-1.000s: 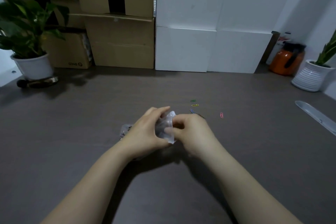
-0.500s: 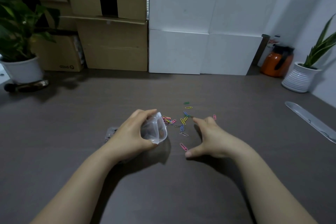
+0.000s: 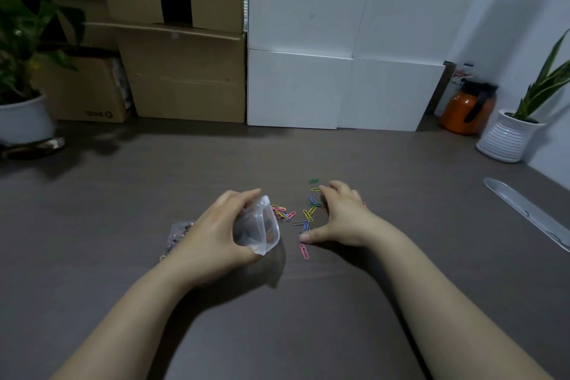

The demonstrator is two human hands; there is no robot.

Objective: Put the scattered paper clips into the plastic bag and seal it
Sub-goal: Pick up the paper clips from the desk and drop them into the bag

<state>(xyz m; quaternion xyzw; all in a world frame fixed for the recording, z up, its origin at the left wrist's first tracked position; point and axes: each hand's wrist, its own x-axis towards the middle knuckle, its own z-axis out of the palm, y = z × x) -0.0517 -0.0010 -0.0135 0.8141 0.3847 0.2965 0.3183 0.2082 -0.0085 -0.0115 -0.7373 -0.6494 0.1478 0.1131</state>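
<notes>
A small clear plastic bag (image 3: 257,230) is held in my left hand (image 3: 212,234), its mouth gaping open toward the right. Several coloured paper clips (image 3: 303,213) lie scattered on the dark table (image 3: 401,194) just right of the bag's mouth. A single pink clip (image 3: 304,251) lies nearer to me. My right hand (image 3: 339,219) rests on the table cupped around the far right side of the clips, fingers spread, thumb pointing at the bag. Whether it covers more clips I cannot tell.
Behind my left hand lies a second small clear packet (image 3: 179,233) with clips in it. A clear ruler (image 3: 530,213) lies at the right. Potted plants stand at the left (image 3: 21,120) and right (image 3: 509,136), with an orange jug (image 3: 465,111), cardboard boxes (image 3: 182,74) and white panels (image 3: 339,89) at the back.
A second ago both hands were together on the bag. My right hand has since let go and moved right, curling around the clips. The bag's mouth now stands open in my left hand.
</notes>
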